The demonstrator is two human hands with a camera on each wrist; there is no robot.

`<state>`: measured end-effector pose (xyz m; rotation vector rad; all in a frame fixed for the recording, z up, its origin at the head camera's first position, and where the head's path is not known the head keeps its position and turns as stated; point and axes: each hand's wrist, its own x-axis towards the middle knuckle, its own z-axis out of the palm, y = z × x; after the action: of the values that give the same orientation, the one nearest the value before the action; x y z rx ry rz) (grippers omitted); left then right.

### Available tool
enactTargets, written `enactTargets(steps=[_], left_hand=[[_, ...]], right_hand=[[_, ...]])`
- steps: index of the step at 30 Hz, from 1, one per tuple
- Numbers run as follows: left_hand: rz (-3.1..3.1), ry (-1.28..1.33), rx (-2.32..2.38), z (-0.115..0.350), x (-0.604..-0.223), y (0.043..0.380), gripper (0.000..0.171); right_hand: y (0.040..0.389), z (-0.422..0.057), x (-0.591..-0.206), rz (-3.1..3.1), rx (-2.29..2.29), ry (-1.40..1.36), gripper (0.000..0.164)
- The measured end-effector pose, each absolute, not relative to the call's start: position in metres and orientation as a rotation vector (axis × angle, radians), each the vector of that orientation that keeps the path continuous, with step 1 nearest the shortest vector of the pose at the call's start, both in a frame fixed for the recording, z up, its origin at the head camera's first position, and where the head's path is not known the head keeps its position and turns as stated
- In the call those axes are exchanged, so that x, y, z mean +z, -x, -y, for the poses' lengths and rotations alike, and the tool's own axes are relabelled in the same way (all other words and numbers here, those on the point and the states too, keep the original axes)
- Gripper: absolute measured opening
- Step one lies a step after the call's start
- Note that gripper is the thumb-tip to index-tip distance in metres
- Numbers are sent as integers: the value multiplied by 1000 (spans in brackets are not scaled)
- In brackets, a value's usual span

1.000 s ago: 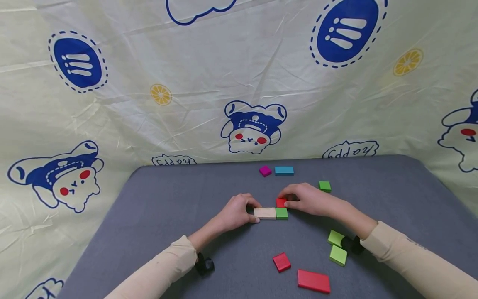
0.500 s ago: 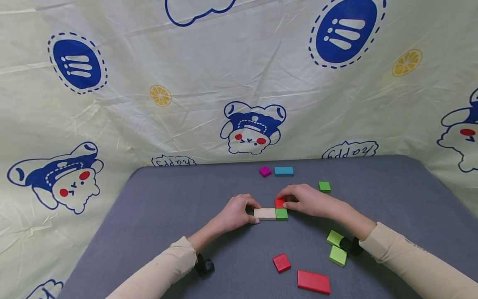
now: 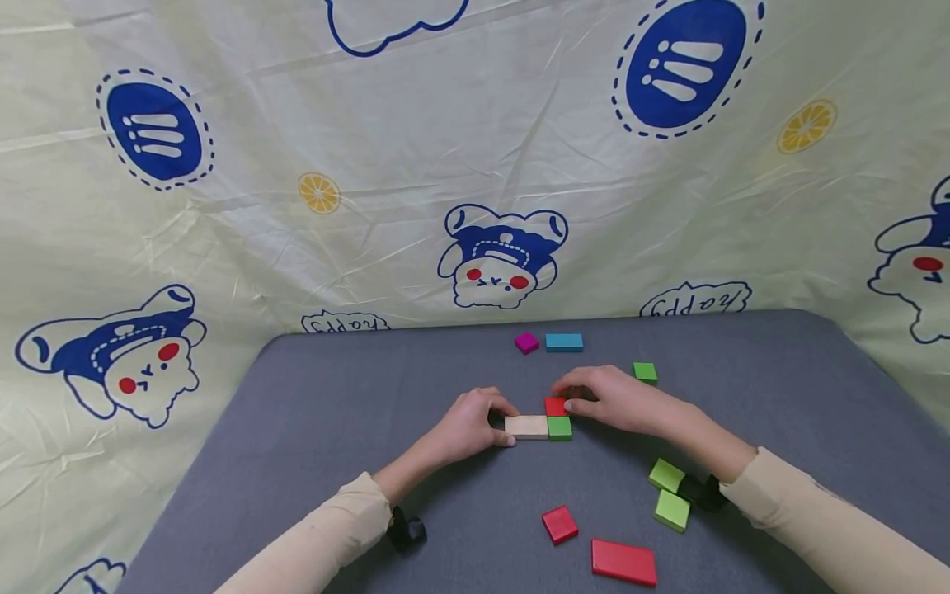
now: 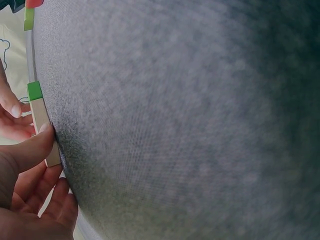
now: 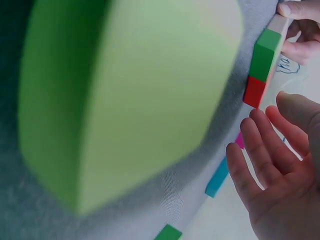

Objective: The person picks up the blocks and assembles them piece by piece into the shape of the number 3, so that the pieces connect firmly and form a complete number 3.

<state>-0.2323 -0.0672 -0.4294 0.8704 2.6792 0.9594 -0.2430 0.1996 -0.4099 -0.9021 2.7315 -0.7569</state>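
Observation:
My left hand (image 3: 469, 421) pinches the left end of a plain wooden block (image 3: 526, 426), thumb on the near side. In the left wrist view the thumb presses this wooden block (image 4: 40, 114) with fingers behind it. A green block (image 3: 560, 428) adjoins its right end. Behind the green one sits a small red block (image 3: 555, 406), slightly offset to the left. My right hand (image 3: 618, 399) is right beside that red block, fingertips at its edge. Seen from the right wrist, the fingers spread loosely just off the red block (image 5: 255, 92), holding nothing.
Two light green blocks (image 3: 671, 510) lie by the right wrist. Nearer are a red square block (image 3: 560, 525) and a long red block (image 3: 623, 562). Farther back are a magenta block (image 3: 527, 342), a blue block (image 3: 564, 342) and another green block (image 3: 645, 373).
The red block has shifted slightly left along the green one. My right fingers have then drawn back a little to the right, showing more of it. The left hand keeps its place.

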Motion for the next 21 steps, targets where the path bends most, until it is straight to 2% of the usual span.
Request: enactTargets(steps=[21], left_hand=[[-2689,-894,974,67,-432,232,25]], right_hand=[[178,-235,-394,-2827,-744,813,33]])
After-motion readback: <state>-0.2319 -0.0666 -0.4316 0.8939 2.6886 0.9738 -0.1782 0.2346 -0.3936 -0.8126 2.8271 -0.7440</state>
